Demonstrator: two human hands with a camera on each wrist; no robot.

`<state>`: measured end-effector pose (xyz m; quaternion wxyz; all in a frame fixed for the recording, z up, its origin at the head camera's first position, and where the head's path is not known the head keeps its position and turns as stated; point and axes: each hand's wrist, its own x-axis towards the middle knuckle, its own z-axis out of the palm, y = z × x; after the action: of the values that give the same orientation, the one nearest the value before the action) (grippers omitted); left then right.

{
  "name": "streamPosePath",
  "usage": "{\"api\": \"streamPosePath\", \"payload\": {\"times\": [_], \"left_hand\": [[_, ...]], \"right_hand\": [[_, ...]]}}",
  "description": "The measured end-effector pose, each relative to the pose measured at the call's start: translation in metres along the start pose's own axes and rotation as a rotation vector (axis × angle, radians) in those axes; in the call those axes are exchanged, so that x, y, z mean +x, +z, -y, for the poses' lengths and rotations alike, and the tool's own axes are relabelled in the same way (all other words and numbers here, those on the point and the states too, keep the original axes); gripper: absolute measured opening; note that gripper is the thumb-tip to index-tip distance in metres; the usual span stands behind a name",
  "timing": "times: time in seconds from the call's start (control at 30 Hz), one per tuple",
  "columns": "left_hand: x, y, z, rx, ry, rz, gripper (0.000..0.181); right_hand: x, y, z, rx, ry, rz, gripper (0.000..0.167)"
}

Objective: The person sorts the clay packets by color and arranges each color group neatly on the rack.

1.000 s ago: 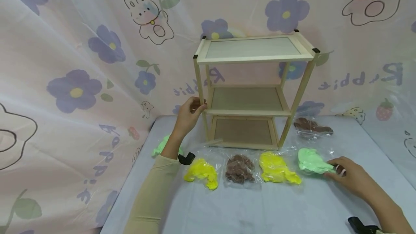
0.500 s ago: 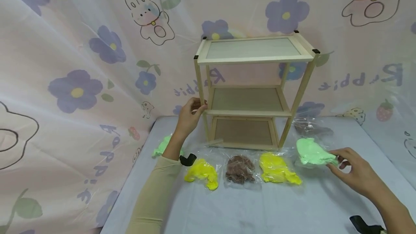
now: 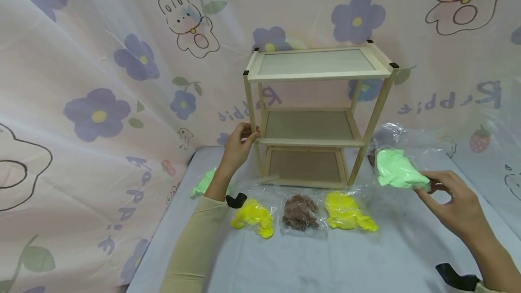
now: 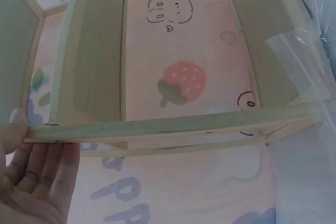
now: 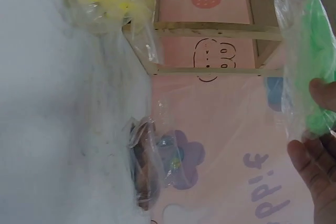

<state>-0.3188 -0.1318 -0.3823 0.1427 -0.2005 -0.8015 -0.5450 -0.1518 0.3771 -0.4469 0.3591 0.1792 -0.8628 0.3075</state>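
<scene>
A three-tier wooden shelf (image 3: 311, 141) stands at the back of the table. My left hand (image 3: 237, 147) grips its front left post at the middle tier; in the left wrist view the thumb and fingers (image 4: 50, 174) lie on either side of that post. My right hand (image 3: 457, 200) pinches the lower right end of a clear bag of light green clay (image 3: 399, 169), lifted off the table to the right of the shelf. The right wrist view shows the green bag (image 5: 310, 61) between thumb and fingers. Behind it, a bag of brown clay (image 5: 142, 166) is mostly hidden in the head view.
Before the shelf lie bags of yellow clay (image 3: 253, 218), brown clay (image 3: 301, 212) and more yellow clay (image 3: 350, 210). Another green bag (image 3: 202, 183) sits partly behind the left forearm. A printed cloth (image 3: 97, 157) hangs behind and to the left of the table.
My right hand has lifted the bag of green clay off the table and moved it up and back, over the brown bag. The left hand stays on the post.
</scene>
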Motion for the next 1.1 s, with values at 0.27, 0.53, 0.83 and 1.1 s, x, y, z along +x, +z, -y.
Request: {"api": "streamPosePath", "payload": {"times": [0.27,0.53,0.83,1.1], "left_hand": [[0.0,0.001,0.0,0.0,0.003,0.004,0.029],[0.0,0.002,0.0,-0.012,-0.007,0.007,0.026],[0.0,0.002,-0.002,-0.001,0.003,0.013,0.028],[0.0,0.0,-0.002,-0.001,-0.003,0.011,0.025]], "right_hand": [[0.016,-0.008,0.015,0.003,0.025,-0.101,0.048],[0.031,-0.011,0.023,0.071,-0.009,-0.208,0.074],[0.054,-0.012,0.06,0.103,-0.028,-0.353,0.077],[0.077,-0.006,0.081,0.308,-0.108,-0.595,0.043]]}}
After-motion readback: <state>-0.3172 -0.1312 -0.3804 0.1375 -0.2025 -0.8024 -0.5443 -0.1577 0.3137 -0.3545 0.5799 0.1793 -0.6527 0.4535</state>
